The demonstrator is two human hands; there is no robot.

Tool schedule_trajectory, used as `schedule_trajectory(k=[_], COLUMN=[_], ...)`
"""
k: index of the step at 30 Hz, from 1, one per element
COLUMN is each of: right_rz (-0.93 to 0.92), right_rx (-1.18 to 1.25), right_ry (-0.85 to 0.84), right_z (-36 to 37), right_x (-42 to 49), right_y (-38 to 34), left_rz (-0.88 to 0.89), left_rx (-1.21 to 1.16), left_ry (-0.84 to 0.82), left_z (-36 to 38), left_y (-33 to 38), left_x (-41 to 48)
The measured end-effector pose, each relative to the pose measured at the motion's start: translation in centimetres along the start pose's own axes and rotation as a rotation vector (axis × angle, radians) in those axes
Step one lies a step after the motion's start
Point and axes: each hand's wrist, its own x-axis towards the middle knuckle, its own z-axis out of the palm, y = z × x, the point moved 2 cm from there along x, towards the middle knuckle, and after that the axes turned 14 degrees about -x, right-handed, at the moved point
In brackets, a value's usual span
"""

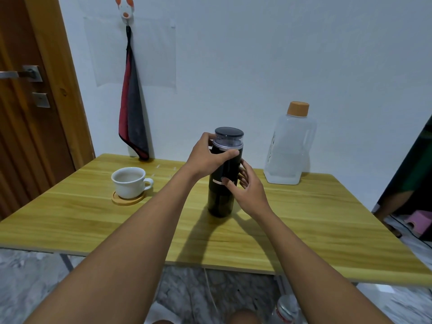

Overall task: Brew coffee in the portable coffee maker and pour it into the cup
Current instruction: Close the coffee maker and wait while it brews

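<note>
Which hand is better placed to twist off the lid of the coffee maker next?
Probably the left hand: it grips just under the lid; the right hand holds the coffee maker lower.

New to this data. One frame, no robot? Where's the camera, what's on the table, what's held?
No robot: a person works bare-handed. The one picture comes from a wide-angle camera on the person's head, looking forward and down, so the forearms are the wearer's. On the wooden table stand a black coffee maker, a white cup on a coaster, and a clear jug with an orange cap. The left hand holds the coffee maker just under its lid; the right hand holds its middle, thumb on the front.
</note>
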Motion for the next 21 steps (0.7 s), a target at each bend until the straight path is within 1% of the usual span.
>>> schedule_trajectory(k=[4,8,9,11,14,17,19,21], right_rz=[0.023,0.104,0.127,0.164,0.186,0.198,0.196,0.191], right_rx=[-0.03,-0.015,-0.044,-0.187,-0.441,-0.664,-0.749,-0.781], right_ry=[-0.042,-0.008,0.002,-0.002,-0.078,-0.183,-0.213,-0.22], right_z=[-0.3,0.0,0.1,0.2,0.2,0.4,0.5,0.6], right_x=[0.1,-1.3,-1.9,-2.8,-3.3,-4.1,-4.4,-4.3], right_y=[0.2,1.7,2.3,3.7,5.7,7.5,8.2,8.5], left_rz=[0.012,0.028,0.017,-0.011,-0.049,-0.11,-0.153,-0.186], left_rx=[0.012,-0.028,-0.045,-0.017,0.142,0.377,0.514,0.635], left_ry=[0.01,0.016,0.025,0.056,0.107,0.083,0.038,0.015], left_z=[0.3,0.5,0.3,-0.6,-2.2,-3.5,-4.2,-4.9], left_y=[-0.3,-1.6,-2.3,-4.2,-7.5,-10.5,-12.1,-13.1], left_x=[0.0,-1.0,-1.5,-2.6,-4.5,-6.0,-6.8,-7.4])
